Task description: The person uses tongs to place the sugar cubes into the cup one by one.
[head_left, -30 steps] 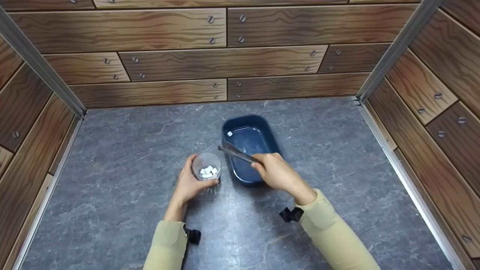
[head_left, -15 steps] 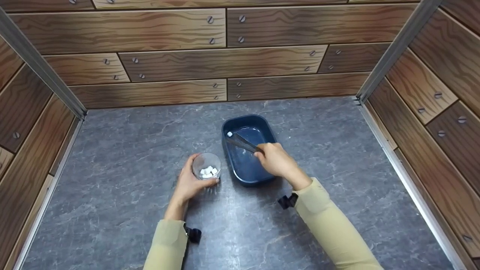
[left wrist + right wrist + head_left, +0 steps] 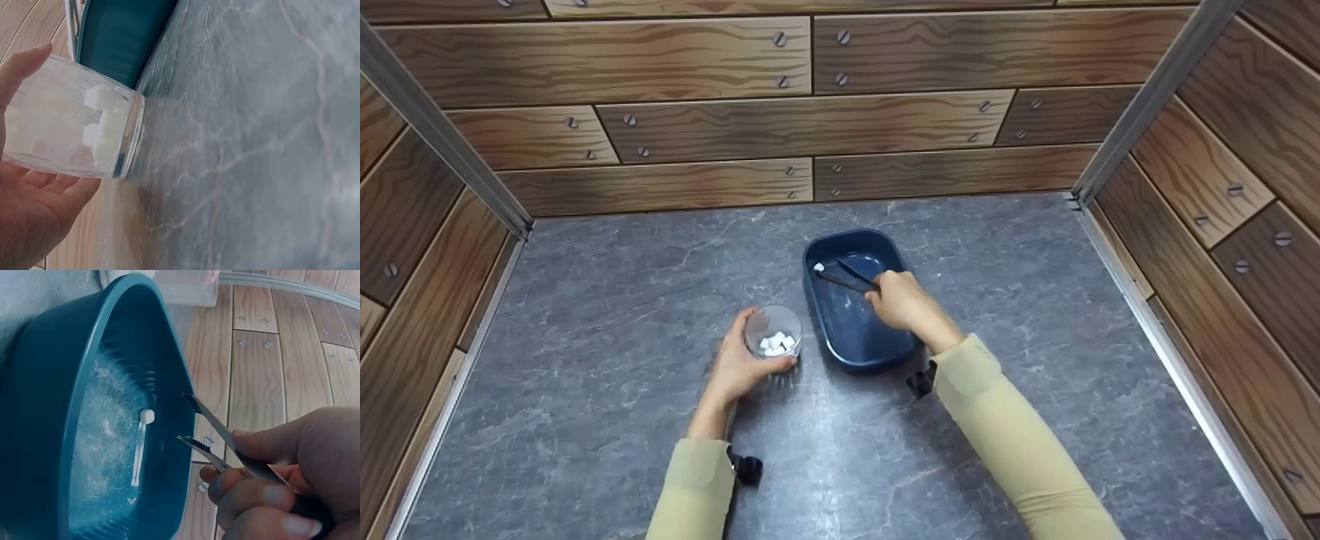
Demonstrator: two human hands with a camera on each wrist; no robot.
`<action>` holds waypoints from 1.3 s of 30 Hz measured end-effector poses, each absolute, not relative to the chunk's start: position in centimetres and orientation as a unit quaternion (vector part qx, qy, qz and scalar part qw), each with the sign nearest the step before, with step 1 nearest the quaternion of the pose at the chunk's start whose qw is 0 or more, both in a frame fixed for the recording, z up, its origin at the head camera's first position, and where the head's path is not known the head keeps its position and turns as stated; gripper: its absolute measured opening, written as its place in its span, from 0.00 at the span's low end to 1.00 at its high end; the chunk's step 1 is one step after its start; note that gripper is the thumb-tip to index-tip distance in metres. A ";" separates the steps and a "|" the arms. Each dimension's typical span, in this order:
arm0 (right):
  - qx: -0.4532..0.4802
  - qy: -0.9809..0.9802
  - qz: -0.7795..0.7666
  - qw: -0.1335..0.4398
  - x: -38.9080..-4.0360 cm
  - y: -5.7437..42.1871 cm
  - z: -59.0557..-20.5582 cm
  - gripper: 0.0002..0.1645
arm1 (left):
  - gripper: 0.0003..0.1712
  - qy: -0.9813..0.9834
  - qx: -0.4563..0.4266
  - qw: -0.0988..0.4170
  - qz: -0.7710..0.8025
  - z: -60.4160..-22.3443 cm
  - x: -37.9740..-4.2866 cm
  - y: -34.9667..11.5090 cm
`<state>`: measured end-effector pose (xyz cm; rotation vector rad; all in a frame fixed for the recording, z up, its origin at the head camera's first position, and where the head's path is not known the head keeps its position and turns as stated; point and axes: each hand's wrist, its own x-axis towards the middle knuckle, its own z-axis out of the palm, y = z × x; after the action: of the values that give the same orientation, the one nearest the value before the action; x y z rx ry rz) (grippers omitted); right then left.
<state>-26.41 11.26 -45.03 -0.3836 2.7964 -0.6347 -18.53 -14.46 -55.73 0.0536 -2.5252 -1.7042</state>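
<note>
My left hand point(image 3: 741, 367) holds a clear glass point(image 3: 62, 118) upright on the grey marbled surface, thumb on one side and fingers on the other. Several white cubes point(image 3: 778, 343) lie at its bottom. In my right hand point(image 3: 906, 301) is a pair of dark metal tongs point(image 3: 216, 439) with toothed tips, gripped between thumb and fingers. Their two arms stand apart with nothing between them, above the dark blue basin point(image 3: 84, 377). One white cube point(image 3: 147, 417) lies on the basin floor, near its far left corner in the head view.
The basin stands right of the glass, a short gap between them. Wood-print panels point(image 3: 697, 127) wall the surface at the back and both sides, with metal strips point(image 3: 1177, 375) along the side edges. A black wrist camera point(image 3: 748, 470) sits on the left sleeve.
My right hand has moved forward from beside the glass to over the basin. The tongs' arms have spread apart near the lone cube. The left hand and glass stay in place.
</note>
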 end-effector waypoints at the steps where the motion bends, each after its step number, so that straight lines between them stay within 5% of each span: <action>1: -0.130 0.960 -0.215 0.124 -26.6 11.2 -45.2 0.13 | 0.56 -0.827 0.018 0.048 -0.559 -55.7 -18.5 -14.5; 39: -0.150 0.976 -0.123 0.100 -29.3 8.8 -47.9 0.14 | 0.59 -0.817 0.024 0.037 -0.574 -55.8 -18.6 -14.4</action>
<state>-29.26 8.79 -47.87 -0.4447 2.8837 -0.3631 -18.61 -14.42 -55.83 0.0746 -2.5096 -1.7632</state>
